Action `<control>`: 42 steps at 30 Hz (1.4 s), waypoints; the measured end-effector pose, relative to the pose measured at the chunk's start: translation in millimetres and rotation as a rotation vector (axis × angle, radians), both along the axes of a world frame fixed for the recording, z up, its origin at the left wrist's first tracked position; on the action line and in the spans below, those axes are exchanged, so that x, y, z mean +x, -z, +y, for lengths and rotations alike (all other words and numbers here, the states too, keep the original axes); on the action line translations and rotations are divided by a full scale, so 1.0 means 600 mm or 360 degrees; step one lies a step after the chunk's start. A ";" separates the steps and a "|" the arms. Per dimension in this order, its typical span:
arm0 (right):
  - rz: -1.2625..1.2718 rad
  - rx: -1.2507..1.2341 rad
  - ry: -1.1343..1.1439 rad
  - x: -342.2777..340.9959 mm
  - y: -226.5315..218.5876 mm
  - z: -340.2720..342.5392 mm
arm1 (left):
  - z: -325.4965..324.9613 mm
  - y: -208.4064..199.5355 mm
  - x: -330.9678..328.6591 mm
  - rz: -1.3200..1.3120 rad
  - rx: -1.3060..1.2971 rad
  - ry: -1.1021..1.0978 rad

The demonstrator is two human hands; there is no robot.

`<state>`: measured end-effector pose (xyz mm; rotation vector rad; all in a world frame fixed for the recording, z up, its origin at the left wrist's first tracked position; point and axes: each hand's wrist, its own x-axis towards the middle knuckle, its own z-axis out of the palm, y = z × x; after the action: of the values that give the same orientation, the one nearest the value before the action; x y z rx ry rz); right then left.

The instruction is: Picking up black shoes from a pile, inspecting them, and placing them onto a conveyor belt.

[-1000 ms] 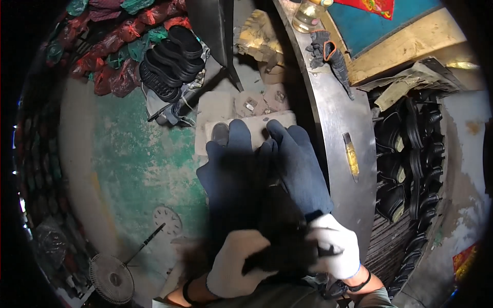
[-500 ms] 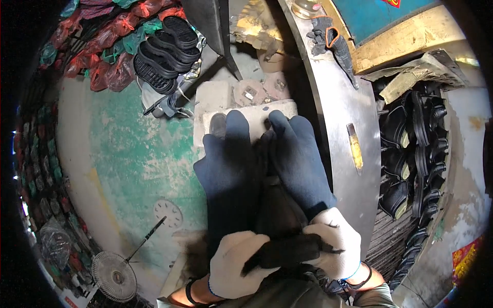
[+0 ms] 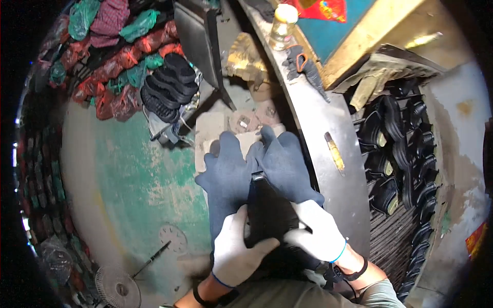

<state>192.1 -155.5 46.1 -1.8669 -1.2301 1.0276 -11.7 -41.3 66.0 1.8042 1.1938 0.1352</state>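
A black shoe [image 3: 271, 218] lies between my thighs, dark enough that its details do not show. My left hand [image 3: 239, 251], in a white knit glove, grips its left side, the thumb reaching across the near end. On the right side my right hand [image 3: 317, 233], gloved the same way, curls its fingers against the shoe. Beneath them are my legs in blue trousers [image 3: 226, 172]. A small shiny piece [image 3: 258, 176] shows at the shoe's far end between the knees.
To the right runs a metal bench [image 3: 339, 200] bearing a yellow-handled knife [image 3: 335, 153], a dark glove [image 3: 303, 66] and a glass jar [image 3: 283, 28]. Black shoes [image 3: 382, 164] fill a rack beyond. Black soles [image 3: 169, 87] are stacked far left near red bags [image 3: 110, 66]. A fan [image 3: 118, 288] stands near left.
Both hands have moved forward and turned, and the black shoe now lies lengthwise between the thighs instead of a dark piece held crosswise near my body. The view has shifted.
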 end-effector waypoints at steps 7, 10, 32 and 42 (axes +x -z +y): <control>-0.0246 0.0524 -0.0123 -0.033 -0.112 -0.102 | -0.075 -0.064 -0.038 -0.1086 0.0753 0.0074; 0.0375 0.0445 -0.0023 -0.008 -0.106 -0.149 | -0.082 -0.058 -0.063 -0.1063 0.0739 0.0916; 0.1947 0.0359 0.0242 -0.006 0.100 -0.162 | -0.093 0.152 -0.017 -0.1640 -0.1932 -0.0981; -0.0512 0.0604 -0.0145 -0.102 0.019 -0.071 | -0.114 0.152 -0.036 -0.1958 -0.1861 -0.0882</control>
<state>130.8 -198.1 34.5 -1.7256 -1.5832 0.4989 -33.3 -109.5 -25.0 0.1551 0.5352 0.6053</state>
